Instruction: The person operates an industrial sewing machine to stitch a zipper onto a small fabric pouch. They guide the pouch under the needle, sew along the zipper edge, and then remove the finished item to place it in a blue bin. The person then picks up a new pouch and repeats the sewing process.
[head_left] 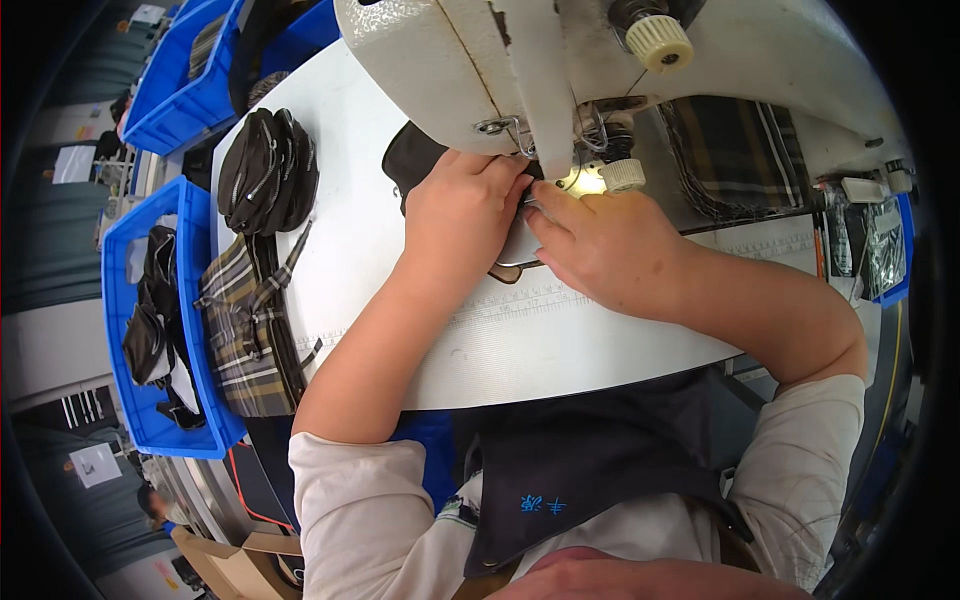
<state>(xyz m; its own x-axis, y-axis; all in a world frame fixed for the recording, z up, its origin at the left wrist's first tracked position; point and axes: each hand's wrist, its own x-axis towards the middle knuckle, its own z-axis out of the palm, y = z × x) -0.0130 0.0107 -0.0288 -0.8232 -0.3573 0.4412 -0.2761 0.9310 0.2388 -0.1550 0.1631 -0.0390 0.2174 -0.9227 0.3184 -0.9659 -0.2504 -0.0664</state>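
Note:
Under the head of a white sewing machine (pixel 545 110), both my hands meet at the lit needle area. My left hand (pixel 462 200) is closed, its bent fingers pressing on a dark fabric piece (pixel 410 158) that sticks out to the left. Close beside it, my right hand (pixel 610 245) has thumb and fingers pinched together at the same work, just before the presser foot. My fingers hide most of the piece there. A small tan-edged bit of fabric (pixel 507 273) shows below my hands, near the ruler marks on the table.
Dark zippered pouches (pixel 265 172) are stacked on the white table (pixel 480 360) at left, above plaid fabric (pixel 245 340) hanging over its edge. Blue bins (pixel 225 435) stand left of the table. More plaid pieces (pixel 735 150) lie right of the needle.

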